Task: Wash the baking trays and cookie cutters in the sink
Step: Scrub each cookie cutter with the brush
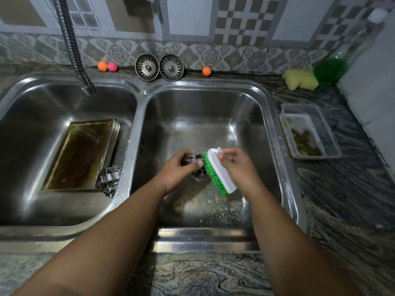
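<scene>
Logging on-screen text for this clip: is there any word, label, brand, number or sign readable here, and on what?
None can be read.
Brush in the right hand: no print visible on its white back.
Bottle with green liquid at the back right: no label legible, blurred.
Sink, baking tray and wall tiles: patterns only, no lettering.

cookie cutter (pixel 195 157) mostly hidden by fingers (pixel 188 162), shape perhaps unreadable

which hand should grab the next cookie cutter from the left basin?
Left. The left hand is nearer the spare cutters beside the tray, though it must first release its cutter. The right hand holds the brush.
</scene>
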